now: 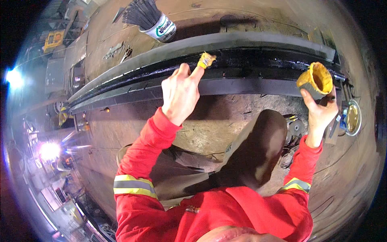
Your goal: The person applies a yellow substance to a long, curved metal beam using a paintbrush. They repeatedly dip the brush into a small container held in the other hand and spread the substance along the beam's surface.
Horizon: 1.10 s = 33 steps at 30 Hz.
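My left hand [179,93] is closed around a small paint brush [206,60], its bristle end caked with yellow and pointing away from me. The brush head hovers over or touches a long dark steel beam [250,86] that runs across in front of me; I cannot tell which. Further right, my right hand [323,108] grips a cup [315,81] from its near side. Yellow paint coats the cup's rim and inside, and its lower outside is grey. It is tilted, with the mouth facing up and to the right, near the beam's right end.
Beyond the beam stands a white bucket [162,30] full of dark rods. A round gold-coloured lid or pan [353,119] lies at the right, beside round metal pieces [296,128]. Bright welding light [50,151] glares at the left. My bent knee [270,137] rises close to the beam.
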Available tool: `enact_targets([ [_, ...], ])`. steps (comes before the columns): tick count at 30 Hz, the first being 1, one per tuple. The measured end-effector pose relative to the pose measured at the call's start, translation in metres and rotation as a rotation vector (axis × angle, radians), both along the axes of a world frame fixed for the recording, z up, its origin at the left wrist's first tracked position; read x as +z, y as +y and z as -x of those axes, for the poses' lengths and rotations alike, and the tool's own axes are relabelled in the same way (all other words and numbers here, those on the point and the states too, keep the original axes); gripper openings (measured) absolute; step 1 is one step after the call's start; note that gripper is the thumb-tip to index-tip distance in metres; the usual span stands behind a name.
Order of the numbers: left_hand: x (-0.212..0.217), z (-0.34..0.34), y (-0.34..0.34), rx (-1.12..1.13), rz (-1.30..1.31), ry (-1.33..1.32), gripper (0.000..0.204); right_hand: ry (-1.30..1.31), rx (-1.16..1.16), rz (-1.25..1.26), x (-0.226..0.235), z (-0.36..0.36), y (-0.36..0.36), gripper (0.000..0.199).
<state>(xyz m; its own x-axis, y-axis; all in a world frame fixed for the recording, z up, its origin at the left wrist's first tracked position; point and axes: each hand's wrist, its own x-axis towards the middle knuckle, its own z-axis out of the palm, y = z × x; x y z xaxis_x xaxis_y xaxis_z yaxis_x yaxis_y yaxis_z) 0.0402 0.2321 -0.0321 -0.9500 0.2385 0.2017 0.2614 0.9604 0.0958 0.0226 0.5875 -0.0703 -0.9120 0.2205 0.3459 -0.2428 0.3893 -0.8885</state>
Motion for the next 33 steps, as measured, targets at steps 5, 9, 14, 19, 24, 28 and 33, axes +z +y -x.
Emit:
enact_targets([
  [5, 0.001, 0.000, -0.004, 0.007, -0.019, 0.028, 0.027, -0.082, 0.002, 0.038, -0.014, 0.008, -0.001, 0.049],
  [9, 0.022, 0.008, -0.051, 0.101, 0.026, -0.104, 0.025, -0.062, 0.011, 0.059, -0.017, 0.006, -0.019, 0.048],
  [14, 0.010, 0.020, -0.044, -0.032, -0.131, -0.026, 0.020, -0.083, 0.000, 0.065, -0.019, -0.010, -0.050, 0.050],
  [19, 0.046, 0.033, -0.113, -0.127, -0.021, -0.172, 0.021, -0.131, -0.029, 0.086, -0.016, -0.037, -0.057, 0.059],
  [24, 0.020, 0.072, -0.173, -0.321, -0.252, -0.207, 0.018, -0.175, -0.109, 0.040, -0.023, -0.052, -0.061, 0.051],
  [28, 0.042, 0.076, -0.209, -0.277, 0.048, -0.358, 0.020, -0.203, -0.119, 0.128, -0.028, -0.062, -0.060, 0.059],
  [33, 0.052, 0.073, -0.240, -0.283, 0.020, -0.272, 0.021, -0.226, -0.098, 0.100, -0.019, -0.071, -0.073, 0.059],
])
